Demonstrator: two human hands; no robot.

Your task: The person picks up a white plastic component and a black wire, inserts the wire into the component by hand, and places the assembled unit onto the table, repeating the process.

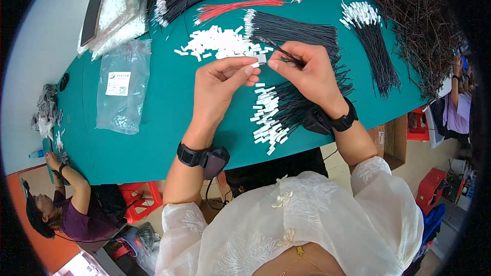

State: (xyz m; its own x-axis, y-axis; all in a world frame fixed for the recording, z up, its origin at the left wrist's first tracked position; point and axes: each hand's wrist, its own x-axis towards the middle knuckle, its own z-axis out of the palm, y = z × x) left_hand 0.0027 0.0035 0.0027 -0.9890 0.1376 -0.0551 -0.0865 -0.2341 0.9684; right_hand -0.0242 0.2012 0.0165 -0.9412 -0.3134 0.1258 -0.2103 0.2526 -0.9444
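Observation:
My left hand [221, 81] pinches a small white plastic connector housing [255, 65] between thumb and fingertips. Close against it, my right hand [307, 70] is closed on a few thin black wires [280, 49], whose ends stick out past the fingers toward the upper left. Another white piece shows at the right fingertips; whether it is joined to a wire I cannot tell. Just beyond the hands lies a loose pile of white housings [217, 42]. Below my right hand spreads a heap of black wires with white housings on their ends [268, 115].
Black wires [294, 28] lie fanned beyond my hands on the green table [174, 148]. A housing-tipped bundle [376, 51] is farther right, near a brown wire heap [409, 20]. Red wires [238, 7], a clear bag [123, 107] and a phone [93, 18] lie left. A co-worker [76, 204] sits at lower left.

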